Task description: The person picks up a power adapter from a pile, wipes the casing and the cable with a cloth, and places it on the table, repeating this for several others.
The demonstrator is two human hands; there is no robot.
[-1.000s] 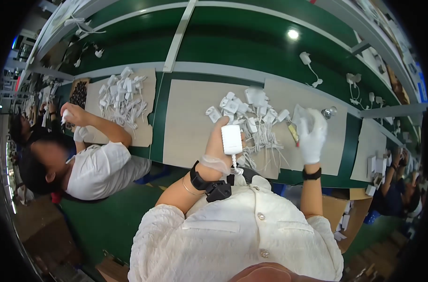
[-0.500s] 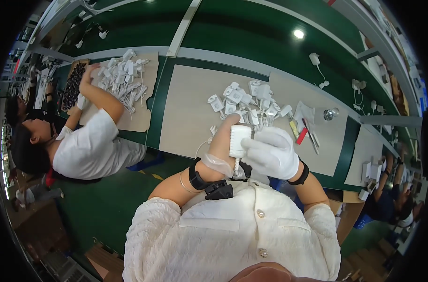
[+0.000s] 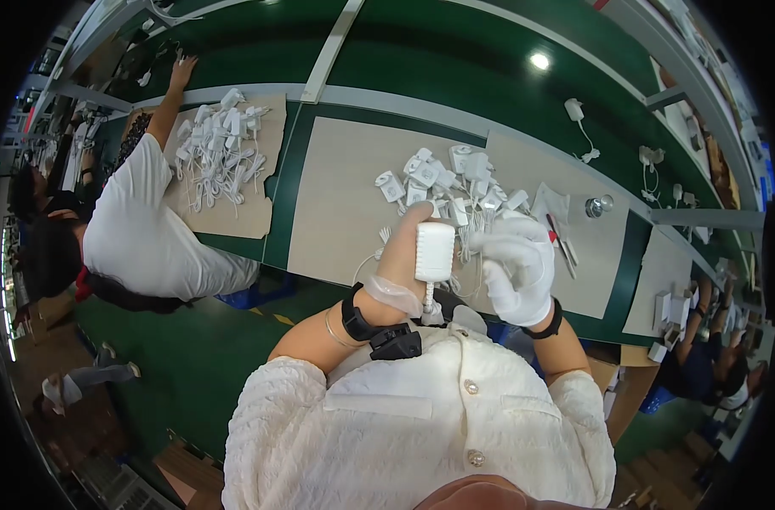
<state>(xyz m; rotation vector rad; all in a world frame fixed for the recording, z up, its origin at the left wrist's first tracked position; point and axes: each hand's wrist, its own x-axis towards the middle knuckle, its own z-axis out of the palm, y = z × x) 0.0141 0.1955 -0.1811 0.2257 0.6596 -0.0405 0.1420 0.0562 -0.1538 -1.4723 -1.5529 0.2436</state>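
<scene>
The adapter [image 3: 436, 252] sits in the left hand [image 3: 403, 249], which grips it with fingers mostly hidden behind, its cord [image 3: 429, 294] running toward the body. The gloved right hand [image 3: 523, 270] is just beside, fingers curled but parted from the thumb, nothing seen in it. A loose left grip could drop the adapter; its cord could snag on the strap [image 3: 353, 315]. Beyond lies the pile [image 3: 432, 173]; rightward, a careless glove sweep could topple the jar [image 3: 598, 206]
</scene>
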